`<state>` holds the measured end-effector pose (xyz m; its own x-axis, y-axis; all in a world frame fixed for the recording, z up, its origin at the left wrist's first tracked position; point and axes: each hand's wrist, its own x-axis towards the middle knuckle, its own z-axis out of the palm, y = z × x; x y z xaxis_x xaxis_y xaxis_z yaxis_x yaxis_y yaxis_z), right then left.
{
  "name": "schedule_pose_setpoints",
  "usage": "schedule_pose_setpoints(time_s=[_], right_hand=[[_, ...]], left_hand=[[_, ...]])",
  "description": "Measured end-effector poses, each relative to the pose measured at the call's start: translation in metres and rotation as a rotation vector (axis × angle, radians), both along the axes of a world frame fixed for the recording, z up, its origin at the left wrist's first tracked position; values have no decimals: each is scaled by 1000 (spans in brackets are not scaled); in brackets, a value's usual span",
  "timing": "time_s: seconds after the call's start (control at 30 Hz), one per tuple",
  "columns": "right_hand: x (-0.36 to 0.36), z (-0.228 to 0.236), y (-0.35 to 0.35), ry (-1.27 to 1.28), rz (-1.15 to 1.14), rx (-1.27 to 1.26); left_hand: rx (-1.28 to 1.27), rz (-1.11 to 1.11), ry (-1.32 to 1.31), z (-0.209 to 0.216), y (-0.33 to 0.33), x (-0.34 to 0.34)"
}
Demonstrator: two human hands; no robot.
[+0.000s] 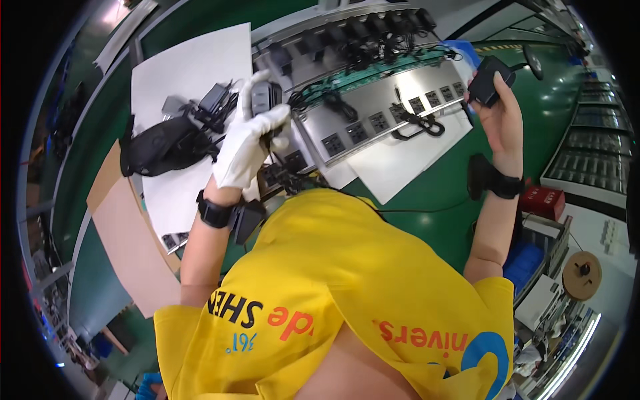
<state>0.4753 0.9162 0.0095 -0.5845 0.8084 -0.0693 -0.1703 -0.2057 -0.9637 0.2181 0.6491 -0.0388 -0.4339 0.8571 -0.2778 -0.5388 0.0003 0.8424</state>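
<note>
While both arms rise above the yellow shirt [333,280], the white-gloved left hand [248,140] is clamped on one grey rectangular power adapter [265,98], and the bare right hand [503,117] grips one black plastic adapter [489,80]; beyond the shirt lies one long metal socket strip [380,113].

At frame centre, a long brushed-metal socket panel [393,110] looks dull-shiny; the white cloth-gloved left hand [247,143] grips a matt black plastic adapter [265,97].

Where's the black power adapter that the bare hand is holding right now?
In the head view, the black adapter is upper right, gripped in the bare right hand, raised beside the end of the metal socket strip.
</note>
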Motion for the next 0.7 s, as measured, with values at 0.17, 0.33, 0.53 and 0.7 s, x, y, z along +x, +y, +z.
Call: schedule_pose_setpoints(time_s=[0.17, 0.33, 0.53, 0.7], right_hand=[[-12, -22, -59, -46, 372, -97], [-18, -34, -85, -149, 480, -177], [-12, -51, -95, -283, 273, -236], [5, -64, -96, -191, 140, -350]], left_hand=[[284, 115, 26, 17, 3, -3], [125, -113, 718, 49, 13, 4], [32, -869, 1419, -55, 64, 5], [27, -1032, 1528, -105, 97, -7]])
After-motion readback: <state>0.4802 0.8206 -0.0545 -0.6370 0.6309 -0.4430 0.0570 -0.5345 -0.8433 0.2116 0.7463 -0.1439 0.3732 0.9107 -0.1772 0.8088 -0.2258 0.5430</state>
